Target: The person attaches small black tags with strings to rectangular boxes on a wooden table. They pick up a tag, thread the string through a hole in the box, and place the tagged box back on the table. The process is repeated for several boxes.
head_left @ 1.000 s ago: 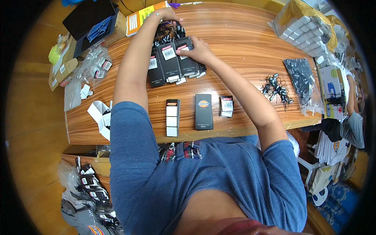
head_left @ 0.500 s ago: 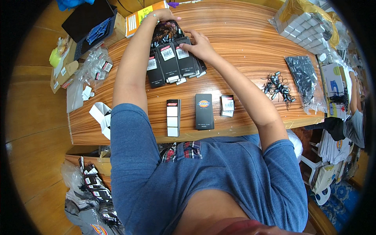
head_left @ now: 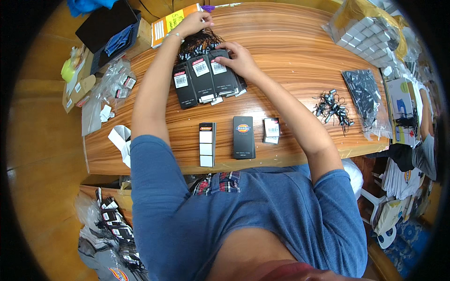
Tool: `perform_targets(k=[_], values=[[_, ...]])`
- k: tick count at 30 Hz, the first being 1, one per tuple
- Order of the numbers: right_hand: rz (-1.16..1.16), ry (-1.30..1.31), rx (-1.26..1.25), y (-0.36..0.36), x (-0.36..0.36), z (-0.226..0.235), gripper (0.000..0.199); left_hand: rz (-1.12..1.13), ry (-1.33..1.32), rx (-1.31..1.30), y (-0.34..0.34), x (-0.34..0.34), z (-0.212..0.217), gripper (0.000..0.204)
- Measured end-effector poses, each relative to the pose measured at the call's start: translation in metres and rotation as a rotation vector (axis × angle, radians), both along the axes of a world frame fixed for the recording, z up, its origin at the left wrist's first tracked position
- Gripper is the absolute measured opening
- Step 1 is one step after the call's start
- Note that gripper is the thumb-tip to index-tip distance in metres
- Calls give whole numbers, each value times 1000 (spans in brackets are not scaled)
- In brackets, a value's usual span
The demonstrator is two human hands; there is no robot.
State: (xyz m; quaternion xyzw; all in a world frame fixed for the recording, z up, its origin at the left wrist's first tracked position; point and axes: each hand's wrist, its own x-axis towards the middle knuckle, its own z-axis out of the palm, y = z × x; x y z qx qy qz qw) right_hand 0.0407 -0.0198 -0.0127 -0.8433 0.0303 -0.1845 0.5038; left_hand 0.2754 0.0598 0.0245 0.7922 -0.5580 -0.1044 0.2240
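Note:
Black hang tags (head_left: 202, 79) with white barcode stickers lie in overlapping stacks at the far left of the table. Their black looped cords (head_left: 201, 41) with small clips fan out beyond the top edges. Over the far end of the cords is my left hand (head_left: 194, 23), its fingers bent and apart; no tag shows in it. My right hand (head_left: 240, 61) rests on the top right of the stacks, thumb and forefinger spread across the tags. Closer to me lie a stack of white-panelled sticker strips (head_left: 206, 145), a pile of dark tags (head_left: 243, 138) and some small barcode cards (head_left: 271, 130).
A heap of black cords (head_left: 333, 110) lies on the right, beside a clear bag of cords (head_left: 363, 96). A wrapped block of small white boxes (head_left: 363, 37) stands at the far right. Plastic bags (head_left: 110, 86), a tablet-like dark screen (head_left: 105, 25) and an orange-and-white pack (head_left: 174, 23) sit left.
My left hand has lifted away from the cords toward the far side, and the cords show more fully. My right hand stays at the tags, which look more spread on the left.

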Motion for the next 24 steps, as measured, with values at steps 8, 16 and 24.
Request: perform_targets(k=[8,16,24], values=[[-17,-63,100,0,1,-5,38,-252,467,336,38,-57,39,20],[-34,-12,69,1,-3,3,39,-227,418,362,38,-53,32,15],[-28,-40,64,0,3,-4,38,-281,497,287,31,-55,32,10]])
